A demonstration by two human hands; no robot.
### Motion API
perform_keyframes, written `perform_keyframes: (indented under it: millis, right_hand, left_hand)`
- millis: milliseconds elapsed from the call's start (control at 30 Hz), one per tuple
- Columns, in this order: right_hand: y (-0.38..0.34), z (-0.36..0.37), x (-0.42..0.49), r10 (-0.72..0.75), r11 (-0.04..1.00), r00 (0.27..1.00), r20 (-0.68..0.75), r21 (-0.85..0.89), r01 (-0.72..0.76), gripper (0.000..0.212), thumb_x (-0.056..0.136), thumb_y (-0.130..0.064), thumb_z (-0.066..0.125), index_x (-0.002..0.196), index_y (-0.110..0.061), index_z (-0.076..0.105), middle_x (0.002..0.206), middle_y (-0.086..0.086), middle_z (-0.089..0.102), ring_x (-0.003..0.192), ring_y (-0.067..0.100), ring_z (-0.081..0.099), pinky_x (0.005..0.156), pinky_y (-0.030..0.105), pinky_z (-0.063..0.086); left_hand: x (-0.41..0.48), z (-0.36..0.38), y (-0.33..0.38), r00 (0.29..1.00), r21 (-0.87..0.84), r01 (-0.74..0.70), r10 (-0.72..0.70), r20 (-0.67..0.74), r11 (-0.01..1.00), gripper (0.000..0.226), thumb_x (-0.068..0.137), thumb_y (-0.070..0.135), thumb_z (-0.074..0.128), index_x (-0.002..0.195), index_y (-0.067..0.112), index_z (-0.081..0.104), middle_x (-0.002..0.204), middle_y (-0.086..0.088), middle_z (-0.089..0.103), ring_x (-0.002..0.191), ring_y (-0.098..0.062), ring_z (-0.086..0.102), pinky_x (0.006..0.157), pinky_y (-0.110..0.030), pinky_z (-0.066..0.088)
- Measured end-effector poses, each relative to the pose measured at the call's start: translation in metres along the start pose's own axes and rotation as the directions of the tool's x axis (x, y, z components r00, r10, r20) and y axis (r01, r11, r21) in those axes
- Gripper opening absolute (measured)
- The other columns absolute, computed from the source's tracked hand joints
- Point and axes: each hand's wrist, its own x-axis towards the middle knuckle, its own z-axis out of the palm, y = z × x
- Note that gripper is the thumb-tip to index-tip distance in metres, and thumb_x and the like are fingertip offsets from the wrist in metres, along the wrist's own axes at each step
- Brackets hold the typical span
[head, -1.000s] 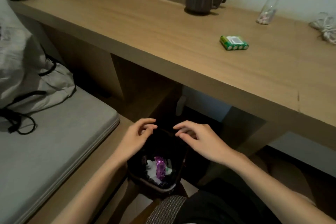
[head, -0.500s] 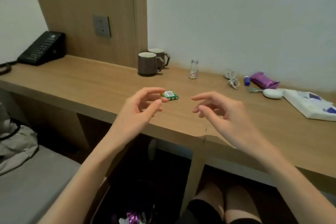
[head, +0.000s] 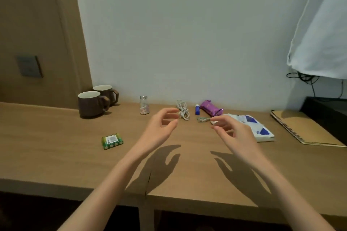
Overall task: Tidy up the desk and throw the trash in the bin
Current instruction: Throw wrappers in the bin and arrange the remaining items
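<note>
Both my hands hover above the middle of the wooden desk (head: 56,155), fingers apart and holding nothing. My left hand (head: 159,127) is just left of a coiled white cable (head: 183,111). My right hand (head: 232,131) is in front of a white and blue packet (head: 257,127) and partly hides a white object behind its fingers. Between the hands, further back, lies a small crumpled greenish wrapper (head: 202,119). A purple wrapper (head: 210,108) and a small blue tube (head: 197,109) lie near the wall. The bin is out of view.
Two brown mugs (head: 92,103) stand at the back left, a small glass bottle (head: 144,108) beside them. A green battery pack (head: 112,140) lies left of my left arm. A spiral notebook (head: 304,129) sits at the right next to a black unit (head: 330,110).
My hands rose from the bin under the desk and now hover over the desk top. My view lifted and swung right, bringing the notebook and packet into view.
</note>
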Motion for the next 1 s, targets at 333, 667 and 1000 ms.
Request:
perform_keyframes:
  millis: [333,667,1000]
  right_hand:
    - [0.108,-0.030,0.045,0.221,0.844,0.957,-0.187,-0.456,-0.283,0.031,0.090,-0.032,0.057,0.121,-0.029,0.059,0.133,-0.006,0.055,0.121,0.023,0.042,0.094,0.037,0.035]
    - [0.148,-0.024,0.067,0.414,0.666,0.894,-0.170,-0.614,-0.424,0.054,0.088,-0.052,0.046,0.136,-0.027,0.042,0.145,-0.003,0.042,0.130,0.027,0.033,0.104,0.044,0.029]
    - [0.164,-0.031,0.076,0.458,0.678,0.820,-0.343,-0.461,-0.572,0.027,0.089,-0.030,0.051,0.114,-0.021,0.048,0.131,0.003,0.049,0.127,0.025,0.033,0.101,0.048,0.026]
  left_hand:
    - [0.079,0.085,-0.046,1.000,0.216,0.008,-0.014,0.026,0.976,0.039,0.091,0.019,0.055,0.130,0.023,0.052,0.132,0.005,0.055,0.122,-0.012,0.049,0.099,-0.024,0.037]
    - [0.127,0.126,-0.092,0.993,0.438,-0.092,0.049,0.109,0.894,0.049,0.091,0.034,0.056,0.138,0.023,0.046,0.147,0.002,0.041,0.143,-0.020,0.025,0.117,-0.036,0.021]
    - [0.182,0.172,-0.076,0.982,0.568,-0.174,0.098,0.163,0.804,0.057,0.087,0.061,0.045,0.139,0.035,0.043,0.154,0.005,0.028,0.144,-0.020,0.017,0.117,-0.041,0.017]
